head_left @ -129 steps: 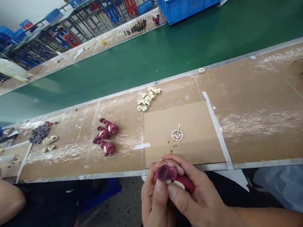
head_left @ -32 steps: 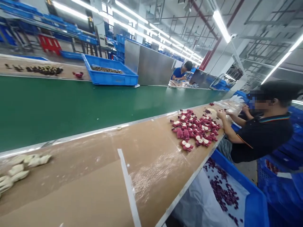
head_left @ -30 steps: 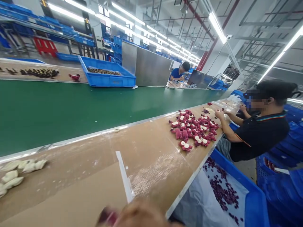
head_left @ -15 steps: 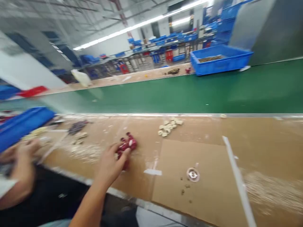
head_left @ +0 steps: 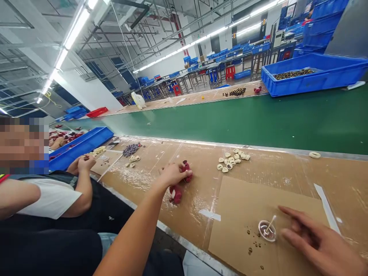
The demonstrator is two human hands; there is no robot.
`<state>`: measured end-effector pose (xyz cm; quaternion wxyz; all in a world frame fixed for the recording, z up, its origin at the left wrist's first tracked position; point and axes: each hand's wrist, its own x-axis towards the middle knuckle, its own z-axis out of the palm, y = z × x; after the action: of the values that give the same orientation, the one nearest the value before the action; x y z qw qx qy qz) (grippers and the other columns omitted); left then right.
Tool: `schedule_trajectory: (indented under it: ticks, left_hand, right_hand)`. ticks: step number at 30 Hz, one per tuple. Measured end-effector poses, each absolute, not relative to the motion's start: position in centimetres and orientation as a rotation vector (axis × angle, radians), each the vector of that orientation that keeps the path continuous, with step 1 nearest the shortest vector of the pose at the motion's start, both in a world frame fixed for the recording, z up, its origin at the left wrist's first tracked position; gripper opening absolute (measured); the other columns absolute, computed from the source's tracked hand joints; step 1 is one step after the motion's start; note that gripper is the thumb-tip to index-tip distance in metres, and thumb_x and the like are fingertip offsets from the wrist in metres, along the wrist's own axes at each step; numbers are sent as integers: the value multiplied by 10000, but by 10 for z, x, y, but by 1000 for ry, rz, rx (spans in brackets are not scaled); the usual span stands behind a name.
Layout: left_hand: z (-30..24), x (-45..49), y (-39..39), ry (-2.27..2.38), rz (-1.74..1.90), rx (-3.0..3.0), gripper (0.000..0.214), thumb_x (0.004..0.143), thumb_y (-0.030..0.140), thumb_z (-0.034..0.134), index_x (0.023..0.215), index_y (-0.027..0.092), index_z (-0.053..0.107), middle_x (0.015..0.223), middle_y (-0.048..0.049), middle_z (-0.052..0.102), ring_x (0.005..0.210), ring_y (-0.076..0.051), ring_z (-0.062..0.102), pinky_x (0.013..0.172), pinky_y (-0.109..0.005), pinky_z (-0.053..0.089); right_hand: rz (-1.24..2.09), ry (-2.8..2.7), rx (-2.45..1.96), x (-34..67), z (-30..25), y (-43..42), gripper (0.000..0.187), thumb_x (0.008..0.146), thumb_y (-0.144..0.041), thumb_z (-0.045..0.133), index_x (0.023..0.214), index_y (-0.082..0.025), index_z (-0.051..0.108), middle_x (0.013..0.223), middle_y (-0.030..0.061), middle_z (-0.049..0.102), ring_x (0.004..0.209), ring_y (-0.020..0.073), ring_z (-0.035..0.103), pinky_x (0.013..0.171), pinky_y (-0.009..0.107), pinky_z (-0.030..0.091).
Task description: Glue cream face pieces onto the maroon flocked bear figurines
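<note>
My left hand [head_left: 173, 174] closes its thumb and fingers on a small dark-red toy figure [head_left: 187, 170] above the brown work surface. Just below it lies a second dark-red figure [head_left: 176, 194] with a pale patch. Over the cardboard sheet [head_left: 230, 214] my right hand [head_left: 319, 239] is open, fingers apart, with nothing in them. To its left, and not touching it, stands a small clear cup [head_left: 267, 230] with a thin white-tipped stick in it. Small dark drops [head_left: 254, 244] spot the cardboard beside the cup.
Cream ring-shaped pieces [head_left: 231, 161] lie behind the cardboard, and dark small parts [head_left: 131, 150] farther left. A green belt [head_left: 218, 120] runs behind. Across it stands a blue bin [head_left: 310, 82]. At left a co-worker's hands [head_left: 83, 164] work near another blue bin [head_left: 83, 143].
The view has swung left. My left hand, earlier spread over the grouped red figures, now grips one, apart from another. My right hand has entered beside the cup.
</note>
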<state>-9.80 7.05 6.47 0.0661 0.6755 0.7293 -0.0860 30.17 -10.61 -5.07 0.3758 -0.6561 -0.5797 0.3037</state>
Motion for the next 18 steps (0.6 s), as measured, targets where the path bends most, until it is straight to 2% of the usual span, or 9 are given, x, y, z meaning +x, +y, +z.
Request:
schedule_trajectory:
  ticks: [3, 6, 8, 10, 11, 13, 15, 18]
  left_hand:
    - [55, -84, 69, 2226, -156, 2051, 396, 930, 477, 745, 1185, 179, 690, 1285, -115, 677, 1281, -356, 585, 1093, -638, 447]
    - [42, -69, 61, 2108, 118, 2082, 351, 881, 384, 795, 1140, 175, 682, 1170, -91, 706, 1215, -340, 618, 1103, -624, 426]
    - [37, -62, 53, 2005, 396, 2029, 352, 855, 331, 780, 1158, 191, 667, 1147, -95, 709, 1188, -342, 629, 1113, -596, 416]
    - [36, -56, 43, 1947, 733, 1868, 442, 847, 367, 728, 1249, 220, 621, 1255, -127, 668, 1241, -354, 597, 1131, -542, 404]
    - [37, -53, 36, 1906, 872, 1745, 518, 841, 408, 712, 1311, 238, 580, 1286, -128, 653, 1214, -337, 610, 1097, -497, 442]
    - [42, -46, 15, 1781, 1006, 1451, 584, 831, 506, 684, 1349, 273, 547, 1219, -105, 694, 967, -269, 682, 863, -391, 557]
    - [47, -37, -14, 1635, 953, 1179, 528, 801, 580, 708, 1211, 250, 653, 1046, -97, 761, 764, -221, 680, 619, -293, 533]
    - [47, -22, -61, 1314, 732, 682, 551, 786, 679, 765, 1103, 229, 761, 806, -82, 772, 712, -200, 691, 607, -239, 530]
  right_hand:
    - [1067, -1627, -1549, 275, -26, -92, 444, 896, -641, 617, 1020, -262, 812, 735, 38, 723, 646, 204, 709, 600, 292, 581]
    - [1062, -1659, -1473, 267, -10, -87, 330, 969, -511, 584, 871, -274, 791, 810, 34, 739, 744, 187, 711, 658, 277, 553]
    - [1016, -1633, -1458, 269, -4, -90, 256, 989, -444, 599, 914, -291, 790, 850, 18, 748, 775, 170, 711, 671, 268, 540]
    - [971, -1627, -1432, 272, -2, -94, 186, 1003, -375, 616, 964, -307, 785, 881, 0, 761, 804, 152, 720, 690, 255, 542]
    - [948, -1630, -1421, 273, -2, -97, 164, 1007, -348, 622, 978, -309, 779, 892, -8, 768, 813, 143, 724, 702, 249, 546]
    - [906, -1643, -1410, 275, -2, -101, 140, 1011, -317, 629, 999, -305, 768, 910, -15, 777, 825, 131, 730, 726, 244, 557]
    - [878, -1652, -1414, 274, -2, -105, 136, 1015, -298, 623, 1020, -296, 760, 926, -14, 782, 842, 126, 736, 739, 240, 567]
    - [827, -1654, -1406, 273, -2, -109, 134, 1011, -264, 626, 1037, -282, 756, 912, -7, 783, 827, 127, 739, 718, 239, 572]
